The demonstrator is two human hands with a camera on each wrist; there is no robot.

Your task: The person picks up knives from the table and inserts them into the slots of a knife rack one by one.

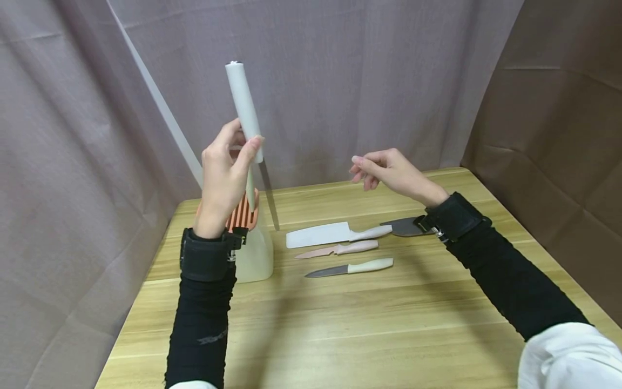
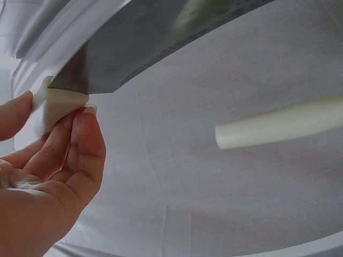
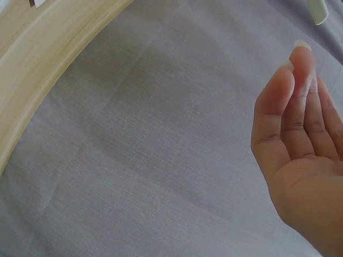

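My left hand point(image 1: 243, 138) is raised above the table and pinches a long knife near the lower end of its white handle point(image 1: 240, 102). The handle points up and the grey blade point(image 1: 269, 197) hangs down beside the knife block point(image 1: 254, 256). The block is cream with an orange slotted top, and one cream handle point(image 1: 250, 190) stands in it. In the left wrist view my fingertips point(image 2: 80, 115) grip the handle where the dark blade point(image 2: 150, 43) begins. My right hand point(image 1: 362, 167) hovers open and holds nothing; its fingers point(image 3: 300, 101) are relaxed.
Several knives lie on the wooden table point(image 1: 369, 335): a white cleaver point(image 1: 320, 235), a pink knife point(image 1: 340, 249), a grey-bladed knife with a cream handle point(image 1: 350, 268) and a dark blade point(image 1: 405, 227) under my right wrist. Cloth curtains close off the back and sides.
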